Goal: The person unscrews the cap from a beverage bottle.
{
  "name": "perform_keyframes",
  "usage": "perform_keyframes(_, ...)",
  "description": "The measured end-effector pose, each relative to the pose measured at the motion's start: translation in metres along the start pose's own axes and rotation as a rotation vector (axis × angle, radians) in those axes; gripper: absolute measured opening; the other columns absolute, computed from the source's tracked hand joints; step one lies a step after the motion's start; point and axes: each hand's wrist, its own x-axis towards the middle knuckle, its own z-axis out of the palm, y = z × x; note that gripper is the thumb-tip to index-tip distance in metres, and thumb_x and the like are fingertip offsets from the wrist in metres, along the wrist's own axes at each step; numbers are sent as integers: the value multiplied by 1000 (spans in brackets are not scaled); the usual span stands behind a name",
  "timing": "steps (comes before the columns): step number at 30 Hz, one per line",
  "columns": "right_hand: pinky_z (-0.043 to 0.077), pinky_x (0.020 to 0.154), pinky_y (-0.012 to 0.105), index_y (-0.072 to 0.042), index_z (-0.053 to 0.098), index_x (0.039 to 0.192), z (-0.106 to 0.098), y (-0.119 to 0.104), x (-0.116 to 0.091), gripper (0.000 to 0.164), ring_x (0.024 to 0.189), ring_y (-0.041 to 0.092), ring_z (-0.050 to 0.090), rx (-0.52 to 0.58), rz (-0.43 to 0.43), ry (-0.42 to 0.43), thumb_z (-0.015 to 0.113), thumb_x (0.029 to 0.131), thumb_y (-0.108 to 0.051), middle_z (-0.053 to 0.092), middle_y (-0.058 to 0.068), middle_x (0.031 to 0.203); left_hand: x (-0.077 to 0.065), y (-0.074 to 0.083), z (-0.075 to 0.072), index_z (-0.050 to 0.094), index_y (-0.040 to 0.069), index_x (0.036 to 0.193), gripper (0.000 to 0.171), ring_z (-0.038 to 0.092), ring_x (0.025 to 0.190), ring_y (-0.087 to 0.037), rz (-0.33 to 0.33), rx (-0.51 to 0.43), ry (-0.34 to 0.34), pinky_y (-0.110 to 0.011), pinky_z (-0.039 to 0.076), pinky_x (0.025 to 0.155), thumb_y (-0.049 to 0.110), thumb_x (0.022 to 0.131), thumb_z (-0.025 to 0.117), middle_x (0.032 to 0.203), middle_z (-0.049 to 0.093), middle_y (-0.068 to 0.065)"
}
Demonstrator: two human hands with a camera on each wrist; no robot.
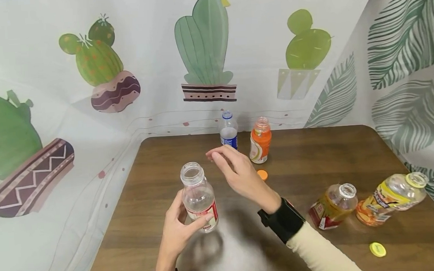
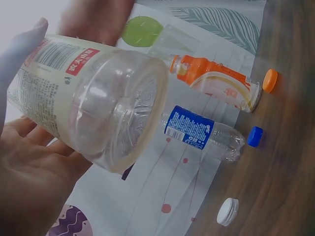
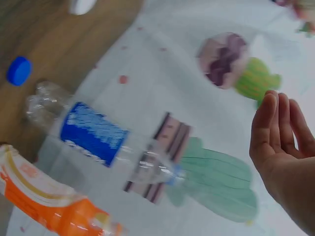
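My left hand (image 1: 175, 227) grips a clear plastic bottle (image 1: 198, 194) with a red and white label, its thumb across the front. The bottle is held above the table, its mouth uncapped and tilted a little. In the left wrist view its base faces the camera. My right hand (image 1: 239, 175) hovers to the right of the bottle mouth, apart from it, fingers extended and close together, with nothing seen in them. Beyond this hand stands a small bottle with a blue label (image 1: 229, 137). An uncapped orange bottle (image 1: 261, 143) is beside it.
An orange cap (image 1: 262, 174) lies before the orange bottle. A blue cap (image 2: 255, 136) and a white cap (image 2: 228, 211) also lie on the table. Toward the right are a red-labelled bottle (image 1: 333, 207), a yellow-labelled bottle (image 1: 390, 199) and a yellow cap (image 1: 377, 249). A patterned cloth (image 1: 153, 73) hangs behind.
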Motion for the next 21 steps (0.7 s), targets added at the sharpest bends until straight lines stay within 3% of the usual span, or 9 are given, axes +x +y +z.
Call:
perform_keyframes(5,52,93,31,-15,53,138,-6,-21,-32,42,117,12,58,1,-106,-61,56,101,-35,60,0,129,1,0,1,50,7,137,70,63,109,-13,19,-10,-32,-25,51,95,-8,76,79,121,65,0)
perform_keyframes(11,50,93,25,-21,47,140,4,-27,-56,64,114,8,54,-63,-169,-111,76,86,-40,51,-5,133,2,-1,2,48,10,140,71,60,117,-10,4,22,-81,-22,47,101,-6,78,79,126,63,0)
perform_keyframes(21,51,88,23,-19,48,134,14,-23,-63,61,108,6,53,-99,-178,-69,80,84,-34,52,-6,126,0,-6,7,47,13,141,72,58,119,-9,2,78,-92,-24,47,102,-2,79,80,129,62,-3)
